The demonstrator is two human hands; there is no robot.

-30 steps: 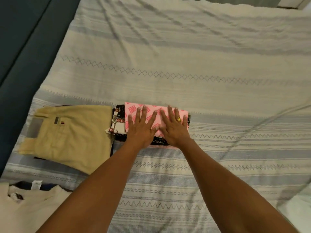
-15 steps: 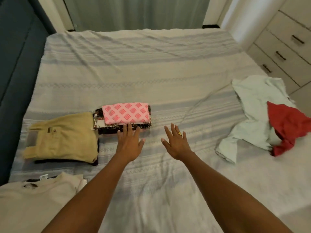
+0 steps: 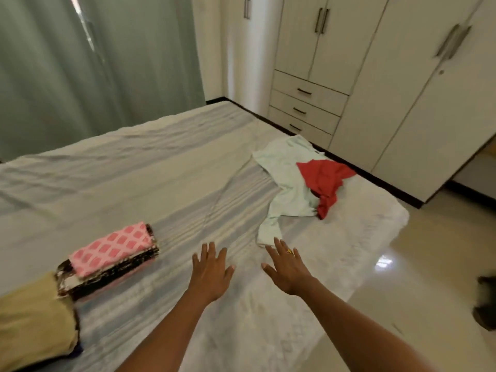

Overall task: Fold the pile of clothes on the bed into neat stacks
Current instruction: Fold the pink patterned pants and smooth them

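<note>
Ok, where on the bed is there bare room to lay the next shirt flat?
Widest bare patch: bedspread between the pink-topped stack and the pale green shirt, back toward the curtain. Crowded: lower left, stack beside tan trousers; right side, red garment on the shirt.

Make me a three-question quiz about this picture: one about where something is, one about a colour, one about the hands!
1. Where does the red garment lie?
A) on the pale shirt
B) on the floor
C) in a drawer

2. What colour is the top cloth of the folded stack?
A) blue
B) pink and white
C) green

3. What are the left hand and right hand doing?
A) gripping a shirt
B) holding nothing, open
C) clenched in fists

Answers:
1 A, it overlaps the pale shirt on the bed.
2 B, pink with white diamonds.
3 B, both are spread and empty.
</note>
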